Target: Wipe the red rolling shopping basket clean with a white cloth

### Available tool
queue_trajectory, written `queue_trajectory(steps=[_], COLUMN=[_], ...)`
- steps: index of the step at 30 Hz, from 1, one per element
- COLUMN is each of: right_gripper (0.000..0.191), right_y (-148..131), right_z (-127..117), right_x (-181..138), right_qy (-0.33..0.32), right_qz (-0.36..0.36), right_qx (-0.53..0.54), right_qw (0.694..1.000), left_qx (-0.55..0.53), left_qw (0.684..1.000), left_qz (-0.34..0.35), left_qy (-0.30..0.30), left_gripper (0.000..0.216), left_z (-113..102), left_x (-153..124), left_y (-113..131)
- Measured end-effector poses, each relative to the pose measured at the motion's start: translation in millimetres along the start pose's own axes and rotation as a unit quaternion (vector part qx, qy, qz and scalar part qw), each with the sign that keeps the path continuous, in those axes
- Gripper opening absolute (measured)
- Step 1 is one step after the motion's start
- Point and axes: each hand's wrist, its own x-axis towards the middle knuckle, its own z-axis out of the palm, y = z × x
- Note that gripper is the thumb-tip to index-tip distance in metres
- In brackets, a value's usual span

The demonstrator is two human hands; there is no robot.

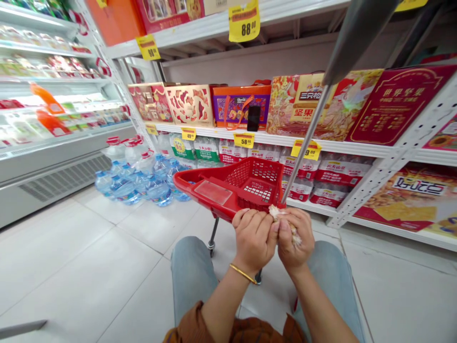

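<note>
My left hand [255, 240] and my right hand [297, 238] are closed together above my knees, thumbs side by side. Both grip a crumpled, whitish-brown wad [274, 212] that looks like cloth; tufts of it poke out above and through the fingers of my right hand, and the rest is hidden. Just beyond the hands is a red shopping basket cart [230, 195] with perforated walls and wheeled legs. A metal rod with a dark grip [316, 116] slants up to the right from near the cart's edge.
Shelves ahead carry gift boxes [191, 105], a black phone-like object [253, 118] and packs of bottled water [232, 151]. Large water bottles [153, 188] stand on the tiled floor at left, beside a refrigerated display [71, 166]. My knees [193, 271] flank the hands.
</note>
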Motion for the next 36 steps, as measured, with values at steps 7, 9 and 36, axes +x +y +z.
queue_trajectory(steps=[7, 9, 36], right_gripper=[0.012, 0.013, 0.008], right_y=[13.4, 21.9, -15.0], right_z=[4.9, 6.0, -0.3], right_x=[4.6, 4.7, 11.5], right_qy=[0.000, -0.004, -0.070], right_qz=[0.039, 0.068, 0.045], right_qx=[0.037, 0.045, 0.022], right_qw=[0.999, 0.997, 0.996], left_qx=[-0.009, -0.008, 0.010], left_qw=[1.000, 1.000, 1.000], left_qz=[-0.001, -0.001, -0.005], left_qy=[0.002, 0.009, 0.017], left_gripper=[0.020, 0.020, 0.017], left_z=[5.2, 4.8, -4.0], left_x=[2.1, 2.2, 0.4], left_y=[-5.3, -6.5, -3.8])
